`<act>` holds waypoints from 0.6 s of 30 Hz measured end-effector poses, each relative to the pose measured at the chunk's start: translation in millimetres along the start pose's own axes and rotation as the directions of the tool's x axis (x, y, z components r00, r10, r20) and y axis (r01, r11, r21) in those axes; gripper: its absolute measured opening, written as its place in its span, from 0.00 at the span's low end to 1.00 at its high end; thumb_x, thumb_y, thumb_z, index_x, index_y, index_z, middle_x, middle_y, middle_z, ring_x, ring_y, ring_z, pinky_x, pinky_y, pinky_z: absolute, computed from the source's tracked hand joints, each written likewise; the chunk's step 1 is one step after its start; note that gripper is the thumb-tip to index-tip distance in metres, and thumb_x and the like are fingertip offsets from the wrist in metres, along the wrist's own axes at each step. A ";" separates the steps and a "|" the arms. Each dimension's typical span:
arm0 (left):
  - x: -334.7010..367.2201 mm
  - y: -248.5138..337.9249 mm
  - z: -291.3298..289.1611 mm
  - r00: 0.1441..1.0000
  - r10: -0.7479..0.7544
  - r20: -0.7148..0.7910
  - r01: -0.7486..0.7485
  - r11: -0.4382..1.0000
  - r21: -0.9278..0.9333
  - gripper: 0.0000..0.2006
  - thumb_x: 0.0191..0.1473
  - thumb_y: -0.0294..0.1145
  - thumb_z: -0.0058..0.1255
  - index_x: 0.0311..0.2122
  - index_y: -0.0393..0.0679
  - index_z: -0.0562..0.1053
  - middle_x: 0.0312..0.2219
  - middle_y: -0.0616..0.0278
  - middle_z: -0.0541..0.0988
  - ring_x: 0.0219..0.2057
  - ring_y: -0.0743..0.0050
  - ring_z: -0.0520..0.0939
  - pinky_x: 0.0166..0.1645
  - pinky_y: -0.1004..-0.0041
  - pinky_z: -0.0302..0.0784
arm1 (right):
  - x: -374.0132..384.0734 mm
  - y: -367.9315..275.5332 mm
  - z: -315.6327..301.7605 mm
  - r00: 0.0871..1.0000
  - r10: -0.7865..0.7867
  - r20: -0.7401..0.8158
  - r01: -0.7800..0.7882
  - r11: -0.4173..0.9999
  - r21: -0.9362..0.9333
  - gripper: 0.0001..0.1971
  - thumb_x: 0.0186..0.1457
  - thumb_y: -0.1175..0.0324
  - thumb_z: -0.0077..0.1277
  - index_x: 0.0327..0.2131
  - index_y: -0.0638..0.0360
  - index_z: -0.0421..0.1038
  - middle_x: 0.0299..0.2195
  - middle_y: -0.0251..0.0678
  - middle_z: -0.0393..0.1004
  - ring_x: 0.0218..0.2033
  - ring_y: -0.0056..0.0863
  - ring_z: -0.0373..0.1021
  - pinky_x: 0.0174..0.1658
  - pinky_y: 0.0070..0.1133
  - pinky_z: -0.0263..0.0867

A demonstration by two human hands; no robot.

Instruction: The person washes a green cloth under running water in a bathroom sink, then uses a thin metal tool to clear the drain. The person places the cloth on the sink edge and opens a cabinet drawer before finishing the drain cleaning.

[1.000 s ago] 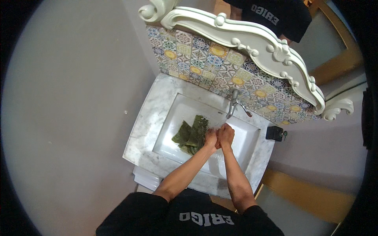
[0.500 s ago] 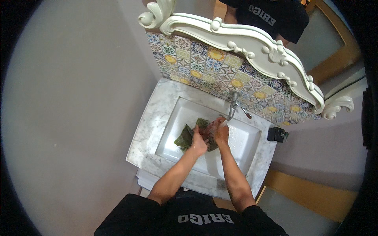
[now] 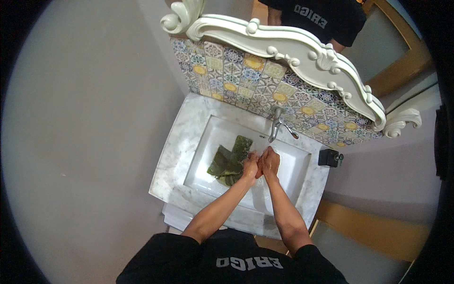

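Observation:
My left hand [image 3: 250, 165] and my right hand [image 3: 270, 163] press together in the white sink basin [image 3: 289, 182], just below the metal faucet [image 3: 275, 124]. Both are closed, with fingers curled against each other. A small reddish patch shows between them; whether it is fabric or fingers, I cannot tell. Wet green cloths [image 3: 226, 161] lie folded and overlapping in the basin, right beside my left hand. One flap reaches up toward the basin's back wall.
A grey-white marble counter [image 3: 177, 154] surrounds the basin. Behind it rises a patterned tile wall [image 3: 236, 71] under an ornate white mirror frame [image 3: 293, 42]. A small black box [image 3: 327, 158] sits at the counter's right edge.
My left hand has moved right, off the green cloth, to meet my right hand. The reddish-brown spread piece between my hands no longer shows; the green cloths lie flatter in the basin.

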State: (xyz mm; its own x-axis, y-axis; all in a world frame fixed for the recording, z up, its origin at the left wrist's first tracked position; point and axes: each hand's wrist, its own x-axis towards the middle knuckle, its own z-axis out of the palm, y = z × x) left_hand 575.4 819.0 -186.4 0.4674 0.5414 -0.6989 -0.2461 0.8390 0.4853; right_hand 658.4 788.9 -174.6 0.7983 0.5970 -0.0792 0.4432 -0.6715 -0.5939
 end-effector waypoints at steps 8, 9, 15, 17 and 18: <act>9.6 6.7 -26.4 0.935 0.352 0.047 -0.352 0.900 0.258 0.19 0.65 0.51 0.40 0.38 0.44 0.73 0.33 0.62 0.77 0.38 0.69 0.76 0.48 0.69 0.69 | -36.0 4.4 45.7 0.966 0.159 0.207 -0.260 0.647 0.717 0.25 0.66 0.50 0.41 0.43 0.68 0.70 0.38 0.56 0.74 0.39 0.52 0.70 0.47 0.40 0.63; -8.7 -11.8 -17.5 0.935 0.354 -0.014 -0.346 0.922 0.171 0.20 0.66 0.51 0.40 0.40 0.43 0.72 0.34 0.60 0.77 0.38 0.67 0.76 0.49 0.69 0.70 | -31.4 5.6 50.7 0.932 0.188 0.311 -0.363 0.510 0.780 0.25 0.66 0.50 0.41 0.43 0.68 0.70 0.40 0.57 0.74 0.41 0.52 0.70 0.47 0.40 0.63; -13.3 -27.7 -22.5 0.987 -0.096 0.127 0.137 0.921 -0.366 0.21 0.67 0.48 0.38 0.50 0.39 0.68 0.40 0.52 0.77 0.42 0.59 0.78 0.51 0.63 0.72 | -26.3 -4.7 21.6 0.968 -0.210 0.135 0.222 0.972 -0.079 0.21 0.63 0.55 0.45 0.33 0.67 0.74 0.34 0.60 0.74 0.37 0.59 0.71 0.40 0.45 0.64; 42.3 -7.2 -51.4 0.837 -0.158 0.524 0.354 0.887 -0.298 0.20 0.66 0.47 0.39 0.50 0.39 0.68 0.41 0.52 0.77 0.41 0.59 0.78 0.49 0.61 0.74 | -60.2 -40.1 0.9 0.939 -0.336 -0.069 0.342 0.934 0.105 0.20 0.62 0.57 0.45 0.27 0.65 0.74 0.25 0.56 0.75 0.27 0.58 0.72 0.31 0.45 0.65; 60.0 -1.6 -55.2 0.877 -0.213 0.431 0.339 0.910 -0.240 0.18 0.66 0.46 0.39 0.48 0.42 0.69 0.39 0.55 0.77 0.37 0.62 0.77 0.45 0.63 0.74 | -75.3 -60.8 -13.2 0.945 -0.327 0.014 0.323 0.939 0.121 0.20 0.63 0.56 0.45 0.27 0.65 0.74 0.24 0.57 0.75 0.27 0.58 0.72 0.31 0.45 0.65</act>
State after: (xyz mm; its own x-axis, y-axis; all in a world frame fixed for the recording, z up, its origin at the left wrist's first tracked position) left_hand 556.9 853.2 -258.1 0.8283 0.2724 -0.4897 -0.2692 0.9599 0.0786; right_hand 576.7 778.9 -122.0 0.6038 0.7897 0.1087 0.6248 -0.3842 -0.6798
